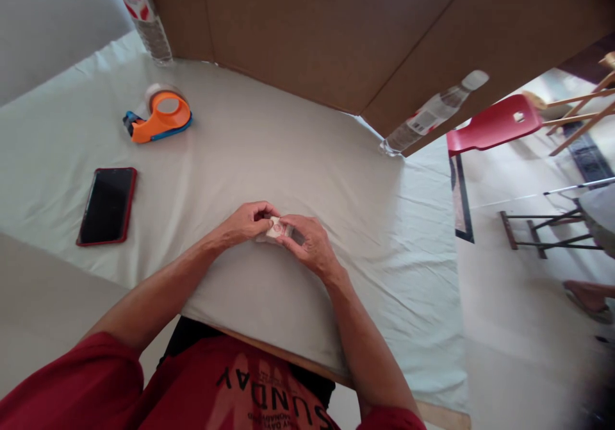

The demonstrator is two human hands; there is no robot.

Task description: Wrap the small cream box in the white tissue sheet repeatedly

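My left hand (247,222) and my right hand (310,244) meet at the middle of the table, over the pale green cloth (336,180). Both have their fingers curled and pinched around a small whitish object with a reddish round mark (276,229). It is too small and too covered by fingers to name. Both forearms rest on the cloth, running back toward my red shirt at the near edge.
A phone in a red case (107,205) lies screen-up at the left. An orange and blue tape dispenser (161,115) sits behind it. Two plastic water bottles (144,13) (430,115) lean on a brown cardboard wall (336,26). A red chair (492,125) stands on the right.
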